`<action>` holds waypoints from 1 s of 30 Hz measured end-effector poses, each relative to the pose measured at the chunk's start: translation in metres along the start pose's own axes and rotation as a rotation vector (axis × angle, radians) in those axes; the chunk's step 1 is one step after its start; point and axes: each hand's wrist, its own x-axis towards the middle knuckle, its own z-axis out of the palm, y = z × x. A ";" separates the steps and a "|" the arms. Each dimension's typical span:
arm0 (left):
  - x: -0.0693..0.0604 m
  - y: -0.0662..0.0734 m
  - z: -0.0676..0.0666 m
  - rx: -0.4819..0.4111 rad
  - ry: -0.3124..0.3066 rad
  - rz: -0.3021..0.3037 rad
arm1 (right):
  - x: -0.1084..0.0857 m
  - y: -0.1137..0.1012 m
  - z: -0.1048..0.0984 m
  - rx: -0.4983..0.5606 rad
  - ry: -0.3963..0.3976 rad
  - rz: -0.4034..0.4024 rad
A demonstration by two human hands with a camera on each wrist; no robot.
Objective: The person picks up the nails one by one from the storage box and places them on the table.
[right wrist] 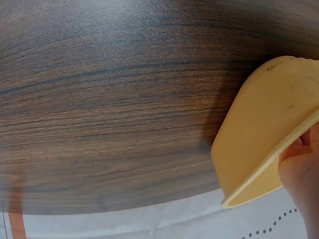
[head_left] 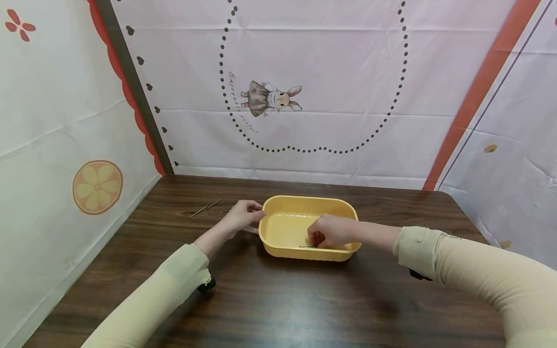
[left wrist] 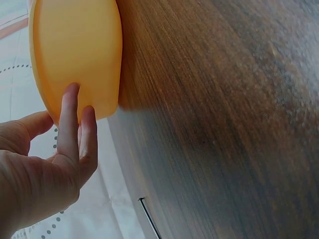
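A yellow plastic basin (head_left: 278, 253) stands on the dark wooden table. My left hand (head_left: 243, 217) holds its left end, thumb at the rim and fingers against the outer wall, as the left wrist view shows too. Inside the basin, my right hand (head_left: 332, 231) has its fingers curled low near the front wall, pinching a thin nail (head_left: 306, 246) whose other end the hand hides. In the right wrist view the basin wall covers the fingertips. One nail (left wrist: 150, 218) with a small flat head lies on the table near the left hand.
Two more thin nails, a nearer nail (head_left: 198, 211) and a farther nail (head_left: 215, 203), lie left of the left hand. White printed cloth (head_left: 330, 72) hangs behind the table and along both sides. The wooden table (head_left: 283, 299) extends in front of the basin.
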 end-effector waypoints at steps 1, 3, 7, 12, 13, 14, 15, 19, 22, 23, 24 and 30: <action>0.000 0.000 0.000 0.001 -0.001 -0.001 | 0.000 0.000 0.001 -0.007 0.006 -0.004; 0.000 0.000 -0.001 0.003 0.001 -0.004 | 0.001 -0.001 0.002 -0.025 0.014 -0.011; 0.001 -0.002 -0.001 0.000 0.004 -0.002 | 0.003 -0.002 0.004 -0.070 0.027 -0.019; 0.001 -0.002 0.000 -0.006 0.002 0.008 | 0.007 -0.004 0.006 -0.136 0.031 -0.005; 0.001 -0.003 0.000 -0.006 0.002 0.011 | 0.007 -0.005 0.006 -0.146 0.031 -0.001; 0.001 -0.003 0.000 -0.008 0.002 0.012 | 0.008 -0.005 0.007 -0.152 0.030 0.006; 0.001 -0.003 0.000 -0.008 0.002 0.014 | 0.008 -0.006 0.007 -0.154 0.026 0.015; 0.001 -0.003 0.000 -0.010 -0.004 0.015 | 0.009 -0.007 0.008 -0.139 0.017 0.032; 0.001 -0.002 0.001 -0.014 -0.006 0.014 | 0.008 -0.006 0.007 -0.119 0.018 0.027; 0.001 -0.002 0.001 -0.015 -0.006 0.016 | 0.008 -0.006 0.007 -0.113 0.022 0.019; 0.001 -0.002 0.001 -0.014 -0.006 0.016 | 0.008 -0.006 0.007 -0.111 0.027 0.012; 0.001 -0.002 0.002 -0.015 -0.002 0.012 | 0.010 -0.006 0.010 -0.127 0.059 0.013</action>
